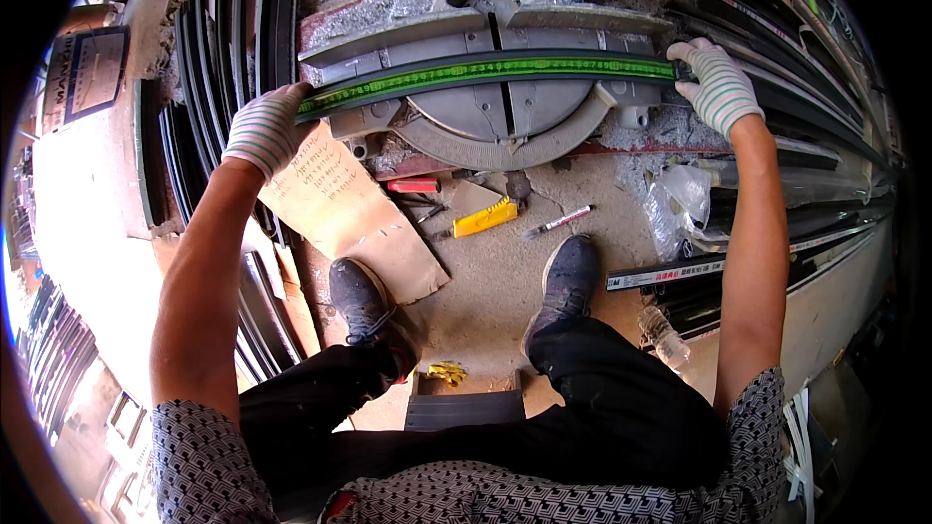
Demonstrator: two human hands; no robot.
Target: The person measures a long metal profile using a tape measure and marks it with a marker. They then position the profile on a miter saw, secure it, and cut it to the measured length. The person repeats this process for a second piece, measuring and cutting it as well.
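A green tape measure (466, 72) is drawn out along a dark straight bar (558, 78), which lies across the round grey table of a mitre saw (456, 114), in front of its fence. Both my hands wear white gloves with thin stripes. At the left end, my left hand (267, 131) is closed around the tape and bar; whether the tape's case is inside it is hidden. My right hand (720, 87) has its thumb and fingers closed at the other end of the tape, by the bar's end. The tape runs nearly flat between them.
Below the saw lie a brown cardboard sheet (345, 209) with handwriting, a yellow utility knife (483, 218), a red-handled tool (415, 185) and a marker (560, 220). Long dark profiles (199, 87) stack at both sides. Clear plastic wrap (677, 206) and a bottle (664, 338) lie right.
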